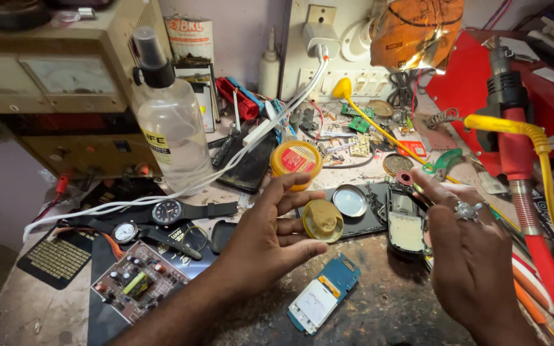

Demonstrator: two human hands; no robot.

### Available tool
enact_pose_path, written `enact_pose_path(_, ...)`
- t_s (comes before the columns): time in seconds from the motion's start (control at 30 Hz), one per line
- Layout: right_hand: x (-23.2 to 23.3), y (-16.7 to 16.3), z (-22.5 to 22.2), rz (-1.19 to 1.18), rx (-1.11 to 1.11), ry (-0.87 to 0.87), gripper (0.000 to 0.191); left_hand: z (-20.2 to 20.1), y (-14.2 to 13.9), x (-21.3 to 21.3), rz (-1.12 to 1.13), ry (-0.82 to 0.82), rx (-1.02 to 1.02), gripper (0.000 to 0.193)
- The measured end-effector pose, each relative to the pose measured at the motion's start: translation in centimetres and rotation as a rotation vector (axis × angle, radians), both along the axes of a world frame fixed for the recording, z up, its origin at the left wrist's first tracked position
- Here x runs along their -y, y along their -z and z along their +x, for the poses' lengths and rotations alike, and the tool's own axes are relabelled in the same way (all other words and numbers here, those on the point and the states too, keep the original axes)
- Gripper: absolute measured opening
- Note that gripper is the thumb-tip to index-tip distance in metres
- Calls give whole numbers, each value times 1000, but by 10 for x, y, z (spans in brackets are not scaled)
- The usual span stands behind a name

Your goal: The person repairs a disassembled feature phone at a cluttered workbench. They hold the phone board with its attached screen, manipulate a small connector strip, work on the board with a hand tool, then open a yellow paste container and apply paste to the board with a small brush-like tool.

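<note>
Yellow round open tin of tan paste [322,220] sits in the left hand [270,240], pinched at its rim between thumb above and fingertips below, tilted so the paste faces the camera. It is held above the worn grey workbench [386,307], just over the near edge of a black phone back panel [367,221].

Right hand [472,256]: fingers spread apart, loosely curled, back to the camera, silver ring [466,210] on one finger. Its fingertips are at the right edge of an opened black phone body with a pale inner plate [405,221]. Cannot tell if it grips anything; nothing visibly clamped.

Around them, same head view:
- round silver lid [349,200] lying on the black panel, just beside the tin
- second yellow round tin with red label [296,160], behind, near the bottle
- clear plastic spray bottle with black nozzle [171,115], upright at left
- two black wristwatches [161,214] lying left of the left hand
- bare brown circuit board [137,282] at lower left
- blue-edged phone board with white screen [322,293], flat on the bench between the forearms
- red hot-air gun with coiled spring hose [517,147] at far right, with a yellow cable [540,147] across it
</note>
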State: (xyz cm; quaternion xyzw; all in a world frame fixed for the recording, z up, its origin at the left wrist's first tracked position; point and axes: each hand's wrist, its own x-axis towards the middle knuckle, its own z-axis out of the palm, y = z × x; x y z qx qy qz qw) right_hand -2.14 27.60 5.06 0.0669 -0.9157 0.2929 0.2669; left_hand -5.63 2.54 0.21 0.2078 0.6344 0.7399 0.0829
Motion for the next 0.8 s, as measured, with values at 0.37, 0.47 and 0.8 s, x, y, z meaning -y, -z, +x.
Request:
enact_pose_path(0.37, -1, 10, -20, 216, -49, -32, 48, -3, 1, -1, -25, -204, -23, 79)
enact_pose_path(0.47, 7, 6, -40, 417, 170, -40, 61, -3, -1, 1, -40, -290, -7, 79)
enact_pose_path(0.8, 49, -1, -67, 350, 274, -293, 83, -5, -9, 8, 107, -549, -176, 72)
